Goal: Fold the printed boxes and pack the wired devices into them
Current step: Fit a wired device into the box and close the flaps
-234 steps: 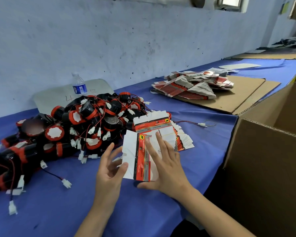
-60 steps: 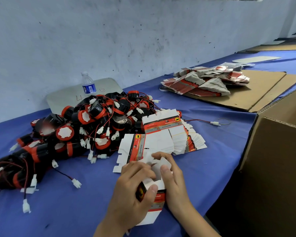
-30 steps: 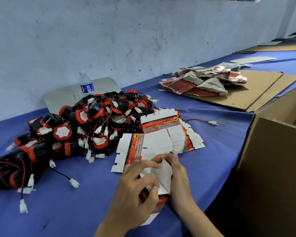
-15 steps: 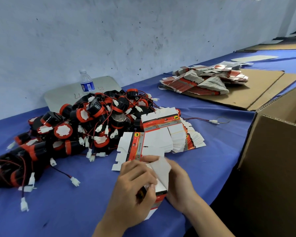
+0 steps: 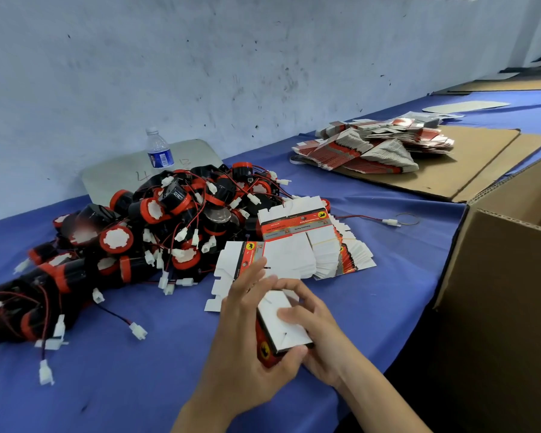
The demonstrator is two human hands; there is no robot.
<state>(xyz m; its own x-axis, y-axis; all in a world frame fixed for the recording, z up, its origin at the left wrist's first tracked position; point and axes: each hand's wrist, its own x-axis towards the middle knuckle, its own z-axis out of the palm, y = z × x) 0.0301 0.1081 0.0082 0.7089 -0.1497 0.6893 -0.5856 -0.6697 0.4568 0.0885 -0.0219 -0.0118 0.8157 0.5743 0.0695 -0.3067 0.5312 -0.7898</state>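
A heap of wired devices (image 5: 144,242) lies left. Centre, left hand (image 5: 250,348) and right hand (image 5: 317,331) both grip a folded box (image 5: 283,323) (end flaps closed). Next, judging: take a device. A carton (image 5: 500,292) stands right.

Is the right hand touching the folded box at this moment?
Touching. The head view shows the right hand with fingers lying on the white face of the folded box, which the left hand also grips.
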